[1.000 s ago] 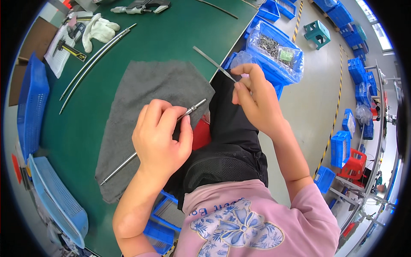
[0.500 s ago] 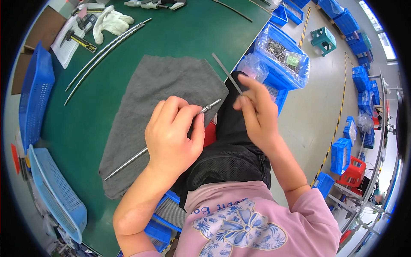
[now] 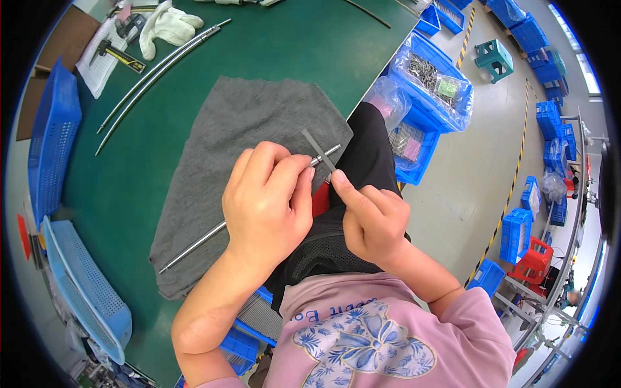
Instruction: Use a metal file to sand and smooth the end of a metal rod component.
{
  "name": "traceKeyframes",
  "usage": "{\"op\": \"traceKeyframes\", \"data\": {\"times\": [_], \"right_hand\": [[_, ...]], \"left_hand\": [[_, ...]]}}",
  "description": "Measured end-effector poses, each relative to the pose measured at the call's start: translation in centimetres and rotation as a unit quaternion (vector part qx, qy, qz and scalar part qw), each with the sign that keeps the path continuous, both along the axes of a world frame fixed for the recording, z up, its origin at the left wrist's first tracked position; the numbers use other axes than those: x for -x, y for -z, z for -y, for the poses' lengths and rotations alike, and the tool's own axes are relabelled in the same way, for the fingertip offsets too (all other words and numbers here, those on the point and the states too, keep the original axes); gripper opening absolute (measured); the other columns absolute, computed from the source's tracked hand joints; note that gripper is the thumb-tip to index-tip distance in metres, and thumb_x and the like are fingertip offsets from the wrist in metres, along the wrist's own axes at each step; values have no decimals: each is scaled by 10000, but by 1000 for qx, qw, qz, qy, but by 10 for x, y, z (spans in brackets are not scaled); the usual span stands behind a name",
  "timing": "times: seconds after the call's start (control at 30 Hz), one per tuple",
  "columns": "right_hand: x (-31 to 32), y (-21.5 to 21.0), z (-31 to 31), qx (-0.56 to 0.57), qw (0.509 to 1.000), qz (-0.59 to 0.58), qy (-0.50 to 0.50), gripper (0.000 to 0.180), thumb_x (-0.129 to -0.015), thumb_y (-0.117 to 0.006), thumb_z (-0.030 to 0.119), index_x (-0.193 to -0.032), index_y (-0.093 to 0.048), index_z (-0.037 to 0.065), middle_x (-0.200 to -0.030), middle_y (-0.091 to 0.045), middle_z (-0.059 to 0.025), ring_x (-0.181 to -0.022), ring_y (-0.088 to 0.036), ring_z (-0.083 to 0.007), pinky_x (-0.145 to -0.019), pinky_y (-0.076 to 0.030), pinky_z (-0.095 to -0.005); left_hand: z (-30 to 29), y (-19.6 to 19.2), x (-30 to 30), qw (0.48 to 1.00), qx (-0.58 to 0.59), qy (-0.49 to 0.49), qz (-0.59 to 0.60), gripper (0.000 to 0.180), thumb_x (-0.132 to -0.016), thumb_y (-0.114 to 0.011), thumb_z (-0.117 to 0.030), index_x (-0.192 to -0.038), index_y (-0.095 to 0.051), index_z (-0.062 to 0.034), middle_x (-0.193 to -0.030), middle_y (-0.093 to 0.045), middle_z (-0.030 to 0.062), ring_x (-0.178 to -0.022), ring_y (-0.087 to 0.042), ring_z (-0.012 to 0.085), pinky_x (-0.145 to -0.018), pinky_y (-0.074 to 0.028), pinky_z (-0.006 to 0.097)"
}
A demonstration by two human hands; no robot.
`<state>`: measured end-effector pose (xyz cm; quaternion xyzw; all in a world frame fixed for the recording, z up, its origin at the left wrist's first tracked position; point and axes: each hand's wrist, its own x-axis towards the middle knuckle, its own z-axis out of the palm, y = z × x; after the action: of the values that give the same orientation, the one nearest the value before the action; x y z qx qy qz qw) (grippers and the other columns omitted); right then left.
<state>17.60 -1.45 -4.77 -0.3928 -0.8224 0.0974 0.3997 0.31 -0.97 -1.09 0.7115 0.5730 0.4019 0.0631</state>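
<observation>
My left hand (image 3: 265, 197) is closed around a slim shiny metal rod (image 3: 193, 246), its thumb and fingertips pinching it near the collared upper end. The rod slants over a grey cloth (image 3: 249, 116), its lower end near the cloth's lower left edge. My right hand (image 3: 375, 220) grips a thin flat grey strip (image 3: 315, 145), which looks like a small file, with the index finger stretched along it. This strip crosses the rod's collared end, seemingly touching it. My right fingers hide the strip's lower end.
Two long metal rods (image 3: 158, 74), a white glove (image 3: 169, 29) and a caliper (image 3: 119, 55) lie on the green table (image 3: 291, 45). Blue baskets (image 3: 55, 142) line the left edge. To the right stand blue bins (image 3: 424, 152) of metal parts and a green stool (image 3: 495, 59).
My right hand has come left and down, bringing the strip from beyond the rod's tip to across its collared end. My left hand keeps its grip, nearly still.
</observation>
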Motion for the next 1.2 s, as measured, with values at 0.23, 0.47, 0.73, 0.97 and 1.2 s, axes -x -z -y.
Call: {"op": "traceKeyframes", "data": {"times": [0.23,0.47,0.73,0.97,1.2], "right_hand": [[-2,-10,14,34,997,73,15,538,-630,-595,-8,-1159,-682,30,-587,-411,-6,-433,-427,-148,-440,-329,-285],[-2,-16,8,21,997,72,4,527,-615,-607,27,-1136,-684,33,-566,-436,-5,-436,-450,-151,-455,-345,-293],[-6,-10,14,53,997,50,3,496,-620,-609,20,-1110,-690,26,-553,-462,-7,-427,-453,-164,-444,-351,-295],[0,-11,11,50,998,35,-16,513,-636,-567,-89,-1139,-655,-43,-540,-447,-28,-423,-418,-182,-443,-308,-300],[1,-3,8,28,999,8,-15,529,-605,-597,-49,-1127,-679,-21,-543,-423,-16,-415,-407,-155,-442,-316,-290]], "left_hand": [[-2,3,-1,999,12,-2,45,133,-677,-733,23,-757,-646,-38,-748,-551,52,-658,-534,236,-559,-437,346],[-2,2,-3,994,45,23,94,153,-684,-703,71,-691,-574,-11,-725,-520,74,-647,-515,263,-557,-413,364],[-5,0,0,995,53,19,84,173,-683,-698,82,-678,-553,-11,-710,-488,78,-640,-503,265,-550,-396,373],[-3,0,3,996,47,35,69,174,-697,-703,123,-713,-571,11,-691,-491,84,-588,-485,197,-515,-374,298],[-7,-2,5,997,38,38,61,174,-689,-704,126,-718,-573,15,-693,-490,81,-588,-482,193,-517,-376,293]]}}
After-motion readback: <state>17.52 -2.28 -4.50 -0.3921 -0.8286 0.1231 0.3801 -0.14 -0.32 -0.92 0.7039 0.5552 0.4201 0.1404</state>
